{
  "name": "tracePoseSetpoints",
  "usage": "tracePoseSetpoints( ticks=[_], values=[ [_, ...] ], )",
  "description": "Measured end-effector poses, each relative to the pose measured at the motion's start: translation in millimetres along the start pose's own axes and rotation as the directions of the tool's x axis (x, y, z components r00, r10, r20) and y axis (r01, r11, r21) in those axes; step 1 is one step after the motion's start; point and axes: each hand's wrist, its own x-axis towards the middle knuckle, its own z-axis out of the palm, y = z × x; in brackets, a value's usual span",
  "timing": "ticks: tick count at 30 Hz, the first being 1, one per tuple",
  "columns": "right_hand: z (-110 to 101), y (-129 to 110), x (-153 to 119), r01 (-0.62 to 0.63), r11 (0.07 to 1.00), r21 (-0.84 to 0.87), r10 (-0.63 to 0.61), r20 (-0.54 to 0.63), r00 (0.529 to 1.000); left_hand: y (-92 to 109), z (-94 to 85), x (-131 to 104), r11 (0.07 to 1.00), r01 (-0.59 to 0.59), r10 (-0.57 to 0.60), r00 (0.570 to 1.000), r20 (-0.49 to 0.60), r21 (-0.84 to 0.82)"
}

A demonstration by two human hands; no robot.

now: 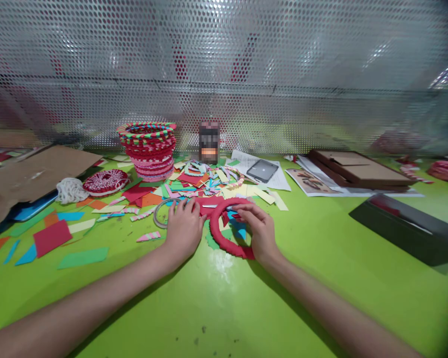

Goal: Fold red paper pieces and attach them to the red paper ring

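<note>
My right hand [263, 231] hides the right side of the red ring [224, 241], and my left hand [184, 226] covers part of the grey ring [156, 215], its grip impossible to tell. My forearms [97, 293] run off the bottom edge, brown cardboard [33, 179] off the left, and a dark box [410, 228] off the right. The upright device [209, 142] is pixelated past reading.

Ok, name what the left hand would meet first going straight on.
From the left hand, the heap of paper scraps likely comes first, though depth is unclear and the red piece beside its fingertips may already touch them.
</note>
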Motion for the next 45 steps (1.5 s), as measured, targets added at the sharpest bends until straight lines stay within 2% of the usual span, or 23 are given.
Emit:
tracePoseSetpoints(
  ticks=[5, 9, 13, 16, 19, 22, 25, 29, 32, 33, 34, 36, 37, 38, 40, 42, 45],
  values=[
    [0.0, 2.4, 0.6, -0.026, 0.997, 0.066, 0.025, 0.02, 0.999, -10.1, 4.7, 1.5, 0.989, -0.15, 0.15, 0.985, -0.08, 0.006],
    [3.5, -1.9, -3.5, 0.008, 0.999, 0.036, -0.009, 0.049, 0.999, -20.5, 5.2, 10.8, 0.966, -0.256, 0.255, 0.966, -0.041, -0.027],
    [11.6, -9.2, -8.5, 0.076, 0.996, -0.042, -0.071, 0.123, 0.99, -29.4, -1.2, 24.2, 0.922, -0.388, 0.388, 0.922, 0.0, -0.006],
    [18.1, -14.1, -9.3, 0.113, 0.988, -0.106, -0.092, 0.187, 0.978, -35.5, -5.6, 31.7, 0.773, -0.609, 0.617, 0.787, 0.015, 0.176],
    [22.8, -21.8, -7.2, 0.196, 0.967, -0.164, -0.155, 0.233, 0.96, -41.0, -6.1, 35.4, 0.643, -0.725, 0.748, 0.664, 0.003, 0.248],
    [26.0, -34.9, -4.0, 0.26, 0.945, -0.198, -0.206, 0.258, 0.944, -44.2, -5.6, 37.3, 0.589, -0.794, 0.804, 0.595, -0.008, 0.15],
    [28.4, -50.5, -0.8, 0.292, 0.939, -0.182, -0.243, 0.251, 0.937, -45.6, -8.4, 40.1, 0.564, -0.824, 0.823, 0.566, 0.047, 0.047],
    [27.9, -63.2, 3.9, 0.264, 0.951, -0.16, -0.226, 0.218, 0.949, -48.8, -21.0, 49.2, 0.603, -0.797, 0.79, 0.602, 0.119, 0.032],
    [23.0, -63.6, 8.8, 0.198, 0.965, -0.172, -0.16, 0.21, 0.964, -49.8, -36.4, 57.1, 0.646, -0.763, 0.762, 0.645, 0.063, -0.002],
    [21.1, -62.8, 10.5, 0.177, 0.966, -0.188, -0.137, 0.21, 0.968, -48.8, -42.1, 58.8, 0.687, -0.727, 0.727, 0.686, 0.018, -0.025],
    [19.2, -61.9, 12.2, 0.162, 0.965, -0.206, -0.119, 0.208, 0.971, -46.8, -47.8, 59.5, 0.749, -0.661, 0.659, 0.75, -0.051, -0.045],
    [16.2, -60.6, 14.8, 0.149, 0.962, -0.229, -0.103, 0.202, 0.974, -40.5, -58.3, 58.6, 0.882, -0.451, 0.414, 0.88, -0.232, -0.138],
    [15.4, -60.3, 15.6, 0.146, 0.963, -0.228, -0.1, 0.203, 0.974, -36.6, -62.7, 57.2, 0.913, -0.327, 0.255, 0.925, -0.283, -0.245],
    [15.0, -60.2, 16.0, 0.142, 0.965, -0.221, -0.095, 0.211, 0.973, -32.5, -66.4, 55.3, 0.896, -0.233, 0.127, 0.951, -0.283, -0.379],
    [15.3, -59.8, 15.8, 0.127, 0.971, -0.201, -0.079, 0.229, 0.97, -24.8, -71.2, 51.5, 0.773, -0.07, -0.03, 0.989, -0.146, -0.631],
    [16.2, -58.9, 14.9, 0.113, 0.972, -0.207, -0.061, 0.243, 0.968, -19.2, -73.0, 48.0, 0.637, 0.041, -0.087, 0.996, -0.019, -0.77],
    [17.2, -55.9, 14.6, 0.102, 0.975, -0.196, -0.057, 0.219, 0.974, -15.0, -71.7, 44.0, 0.446, 0.15, -0.112, 0.987, 0.111, -0.882]
  ],
)
